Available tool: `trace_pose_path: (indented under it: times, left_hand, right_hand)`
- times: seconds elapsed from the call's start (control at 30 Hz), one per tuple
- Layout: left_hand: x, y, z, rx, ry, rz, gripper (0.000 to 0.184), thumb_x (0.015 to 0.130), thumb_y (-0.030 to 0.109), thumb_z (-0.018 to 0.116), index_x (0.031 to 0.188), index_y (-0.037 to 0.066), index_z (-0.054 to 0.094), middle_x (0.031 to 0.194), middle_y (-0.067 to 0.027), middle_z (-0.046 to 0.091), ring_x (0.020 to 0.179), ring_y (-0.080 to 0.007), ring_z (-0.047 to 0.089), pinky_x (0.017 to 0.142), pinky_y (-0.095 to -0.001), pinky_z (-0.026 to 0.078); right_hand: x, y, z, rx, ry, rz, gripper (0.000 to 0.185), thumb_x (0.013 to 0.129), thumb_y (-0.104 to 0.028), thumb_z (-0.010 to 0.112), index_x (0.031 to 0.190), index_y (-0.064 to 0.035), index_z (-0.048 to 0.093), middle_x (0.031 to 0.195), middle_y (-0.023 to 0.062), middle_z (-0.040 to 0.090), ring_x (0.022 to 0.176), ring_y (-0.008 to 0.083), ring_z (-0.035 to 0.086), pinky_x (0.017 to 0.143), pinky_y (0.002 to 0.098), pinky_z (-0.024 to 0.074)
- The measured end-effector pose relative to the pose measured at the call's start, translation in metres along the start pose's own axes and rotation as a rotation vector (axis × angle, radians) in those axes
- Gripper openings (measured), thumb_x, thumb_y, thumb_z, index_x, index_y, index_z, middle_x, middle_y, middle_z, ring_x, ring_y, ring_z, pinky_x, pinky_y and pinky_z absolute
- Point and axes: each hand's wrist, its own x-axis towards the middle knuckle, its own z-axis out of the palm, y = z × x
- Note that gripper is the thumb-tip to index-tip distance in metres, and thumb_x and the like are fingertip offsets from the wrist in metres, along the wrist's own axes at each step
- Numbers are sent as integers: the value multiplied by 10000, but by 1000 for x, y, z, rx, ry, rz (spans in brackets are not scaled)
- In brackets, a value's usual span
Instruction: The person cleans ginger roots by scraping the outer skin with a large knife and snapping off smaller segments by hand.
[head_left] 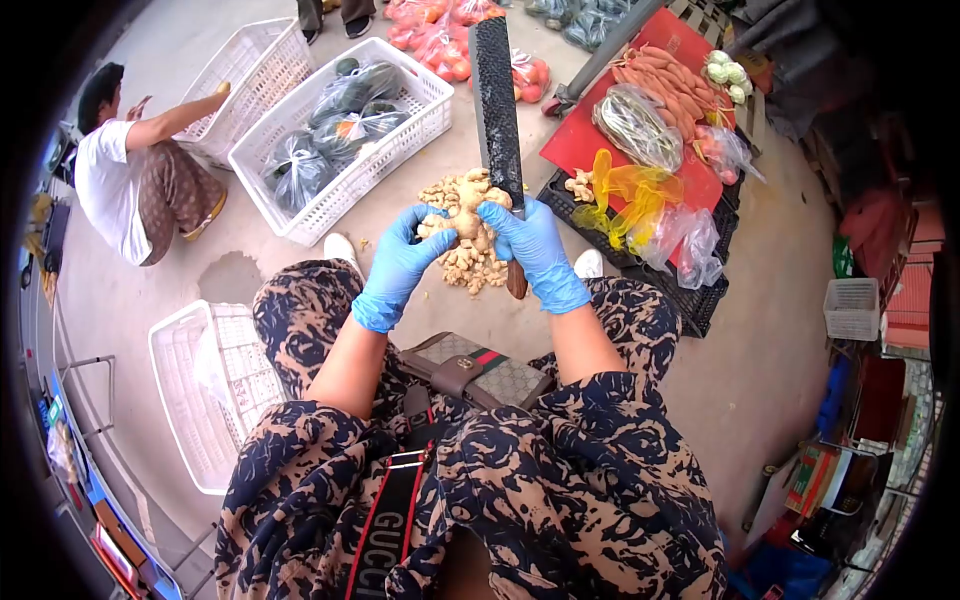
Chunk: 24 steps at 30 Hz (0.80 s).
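Both my hands wear blue gloves and meet in front of me over a pile of ginger [478,268] on the floor. My left hand [398,262] is closed on a knobby ginger root [466,222], thumb on its near side. My right hand [541,254] is wrapped round a large knife [496,110], with its wooden handle end showing below the fingers. The broad dark blade points up and away from me. My right thumb reaches toward the root's right side; whether it presses on it I cannot tell.
A white crate [340,195] of bagged dark vegetables stands ahead left, with a person [125,180] crouching beyond it. Another white crate [180,375] lies at my left. Carrots [670,88] and yellow netting [630,200] sit at the right. A bag [470,365] rests on my lap.
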Motion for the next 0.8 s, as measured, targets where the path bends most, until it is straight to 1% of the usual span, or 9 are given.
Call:
trace_pose_path:
  times: [0.03,0.13,0.33,0.43,0.53,0.6,0.67,0.73,0.8]
  left_hand:
    - [-12,-1,-5,2,-10,2,307,800,175,651,1042,25,538,935,-40,581,862,-113,555,776,-259,450]
    - [-48,7,-6,-384,-74,-86,312,810,197,636,1058,38,535,908,-43,575,839,-137,565,774,-293,466]
    - [-90,21,-4,-753,-220,-173,333,852,169,542,1100,-49,500,988,-126,587,837,-191,604,752,-319,541]
    - [-93,12,-12,-872,-244,-352,377,872,180,491,1155,-68,474,1040,-186,582,855,-234,616,679,-305,553]
    - [-94,6,-26,-797,-376,-332,361,872,183,483,1126,-73,488,1016,-204,587,801,-223,622,630,-283,553]
    - [-95,13,-54,-719,-334,-244,302,874,192,485,1058,-45,524,1003,-240,581,710,-177,610,539,-229,522]
    - [-93,15,-77,-617,-173,-117,291,868,194,505,1049,-34,524,1033,-240,571,736,-171,608,582,-229,523]
    - [-98,27,-67,-671,-77,20,286,832,188,564,1046,5,511,1123,-218,528,923,-214,567,780,-334,507]
    - [-92,21,-64,-864,-172,-4,269,796,138,572,1031,24,508,1137,-202,518,967,-247,541,830,-382,478]
  right_hand:
    - [-12,-3,7,8,-28,-13,237,782,-248,688,819,-38,584,587,-21,512,434,42,446,383,184,351]
    - [-45,-15,26,72,-115,-34,215,799,-234,668,800,-44,567,581,-11,507,431,49,450,374,185,352]
    - [-77,-16,35,231,-342,-72,219,801,-201,664,886,-37,547,588,-19,481,454,44,440,369,185,330]
    - [-88,-26,39,110,-381,-42,258,796,-177,664,980,-40,545,621,-22,499,477,40,441,374,184,324]
    - [-91,-41,21,-322,-362,6,277,769,-179,692,979,-26,593,699,-22,546,528,26,453,452,187,365]
    - [-95,-50,6,-467,-245,-78,311,751,-203,710,976,-10,616,704,-38,567,602,22,476,532,177,377]
    - [-76,-24,-24,-420,-50,-234,289,749,-220,713,936,-20,622,654,-46,545,564,23,466,497,177,367]
    - [-64,-3,-50,-548,99,-99,263,747,-242,714,875,-35,617,608,-50,514,486,27,433,433,184,343]
    - [-63,17,-50,-402,104,25,268,734,-273,723,834,-59,597,576,-46,483,394,35,376,357,196,305]
